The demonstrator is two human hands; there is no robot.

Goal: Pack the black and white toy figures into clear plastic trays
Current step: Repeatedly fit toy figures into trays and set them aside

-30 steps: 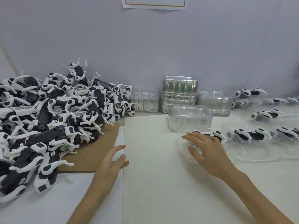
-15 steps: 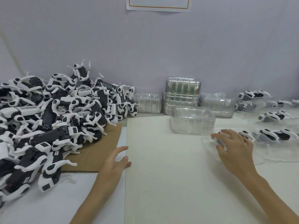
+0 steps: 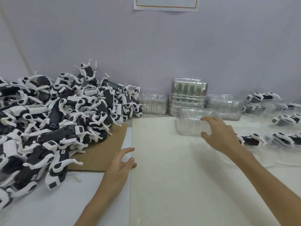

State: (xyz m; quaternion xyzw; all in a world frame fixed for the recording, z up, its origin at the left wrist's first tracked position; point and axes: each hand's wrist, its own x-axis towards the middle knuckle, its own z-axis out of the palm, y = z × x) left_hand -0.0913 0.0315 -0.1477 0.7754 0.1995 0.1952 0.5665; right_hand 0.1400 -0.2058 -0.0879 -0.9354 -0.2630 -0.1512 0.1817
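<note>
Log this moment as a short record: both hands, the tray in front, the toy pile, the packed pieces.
left hand: relaxed, on the table by the cardboard, holding nothing
right hand: fingers spread at the right end of the empty clear tray; grip not closed
toy pile: loose figures heaped at left, partly on the cardboard
tray stack: against the wall, behind the empty clear tray
packed figures: at right, in clear plastic
</note>
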